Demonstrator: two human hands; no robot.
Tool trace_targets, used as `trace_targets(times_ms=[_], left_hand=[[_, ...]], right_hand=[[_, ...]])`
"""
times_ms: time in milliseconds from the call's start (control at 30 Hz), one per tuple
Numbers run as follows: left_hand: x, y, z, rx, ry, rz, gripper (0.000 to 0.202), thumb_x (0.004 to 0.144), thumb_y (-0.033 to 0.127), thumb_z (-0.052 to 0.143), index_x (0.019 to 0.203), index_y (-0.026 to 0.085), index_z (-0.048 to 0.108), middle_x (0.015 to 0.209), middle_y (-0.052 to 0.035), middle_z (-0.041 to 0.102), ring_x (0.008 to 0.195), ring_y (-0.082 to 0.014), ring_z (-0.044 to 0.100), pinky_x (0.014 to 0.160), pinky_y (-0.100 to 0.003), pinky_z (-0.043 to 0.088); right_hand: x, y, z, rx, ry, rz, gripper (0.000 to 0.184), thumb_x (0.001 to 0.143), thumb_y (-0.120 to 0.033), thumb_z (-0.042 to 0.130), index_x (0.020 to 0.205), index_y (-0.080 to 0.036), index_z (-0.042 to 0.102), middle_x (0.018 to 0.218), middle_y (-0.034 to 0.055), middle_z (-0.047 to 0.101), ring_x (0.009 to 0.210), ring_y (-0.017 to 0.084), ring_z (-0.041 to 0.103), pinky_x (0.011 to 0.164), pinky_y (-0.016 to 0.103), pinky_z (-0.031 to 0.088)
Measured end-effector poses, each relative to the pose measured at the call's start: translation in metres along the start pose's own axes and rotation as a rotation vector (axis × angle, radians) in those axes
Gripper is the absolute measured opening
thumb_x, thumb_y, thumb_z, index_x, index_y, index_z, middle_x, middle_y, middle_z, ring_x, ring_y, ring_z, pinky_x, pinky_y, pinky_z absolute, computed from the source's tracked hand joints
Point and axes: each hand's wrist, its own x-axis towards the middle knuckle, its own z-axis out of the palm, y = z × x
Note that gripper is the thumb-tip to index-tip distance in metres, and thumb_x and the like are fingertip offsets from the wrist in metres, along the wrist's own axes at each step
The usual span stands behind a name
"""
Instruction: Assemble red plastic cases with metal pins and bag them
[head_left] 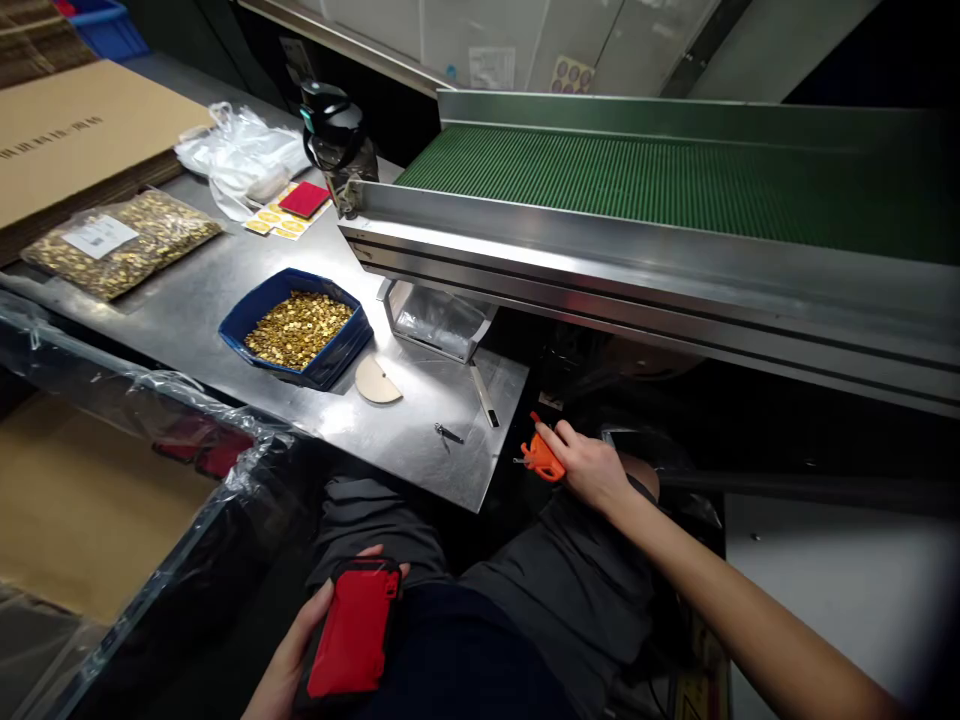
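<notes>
metal tbl (187, 310) by green conveyor (600, 175), l hand (296, 645) gripping red case (352, 635), r hand (596, 470) orange tool (546, 460).

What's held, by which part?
Left hand: red-and-black rectangular case, by left edge and far end. Right hand: orange plastic tool; gripped part hidden.

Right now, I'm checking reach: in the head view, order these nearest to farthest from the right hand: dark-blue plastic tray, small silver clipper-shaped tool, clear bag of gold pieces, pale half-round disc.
1. Clipper-shaped tool, just left of the right hand
2. Half-round disc, farther left
3. Plastic tray, left and ahead
4. Bag of gold pieces, far left
</notes>
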Motion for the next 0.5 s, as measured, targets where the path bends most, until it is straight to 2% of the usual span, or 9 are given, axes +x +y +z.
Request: trace_targets(times_ms=[100,233,300,400,500], left_hand=[[0.004,0.000,0.010,0.064,0.051,0.031,0.074,0.079,0.058,0.072,0.145,0.031,0.053,0.135,-0.0058,0.069,0.133,-0.0323,0.057,0.105,-0.035,0.052],[-0.003,0.003,0.021,0.153,0.113,0.100,0.053,0.077,0.068,0.066,0.123,0.042,0.071,0.127,0.0028,0.073,0.129,-0.0350,0.060,0.110,-0.045,0.048],[-0.008,0.004,0.025,0.181,0.124,0.127,0.047,0.077,0.071,0.063,0.113,0.044,0.075,0.125,0.0047,0.074,0.130,-0.0352,0.059,0.116,-0.047,0.040],[-0.014,0.003,0.026,0.208,0.142,0.167,0.049,0.077,0.072,0.061,0.114,0.043,0.075,0.128,0.0042,0.072,0.136,-0.0340,0.054,0.120,-0.046,0.032],[-0.012,0.002,0.025,0.194,0.149,0.166,0.049,0.079,0.071,0.060,0.115,0.040,0.075,0.126,0.0018,0.073,0.132,-0.0344,0.057,0.115,-0.047,0.041]], right_hand=[[0.032,0.025,0.026,-0.009,-0.003,0.084,0.041,0.102,-0.018,0.050,0.144,-0.019,0.049,0.132,0.0130,0.060,0.091,0.020,0.066,0.075,0.033,0.054],[0.062,0.036,0.044,0.026,0.016,0.214,0.038,0.099,-0.031,0.062,0.134,-0.018,0.055,0.128,0.0099,0.061,0.099,0.021,0.066,0.083,0.039,0.059],[0.066,0.035,0.049,0.064,0.028,0.288,0.035,0.099,-0.032,0.062,0.130,-0.017,0.057,0.126,0.0097,0.062,0.100,0.022,0.066,0.083,0.039,0.059],[0.061,0.033,0.054,0.149,0.051,0.397,0.034,0.098,-0.032,0.063,0.129,-0.017,0.058,0.126,0.0093,0.061,0.100,0.021,0.066,0.082,0.038,0.059],[0.049,0.035,0.055,0.252,0.099,0.509,0.038,0.098,-0.032,0.064,0.132,-0.018,0.055,0.129,0.0097,0.059,0.098,0.021,0.066,0.080,0.037,0.059]])
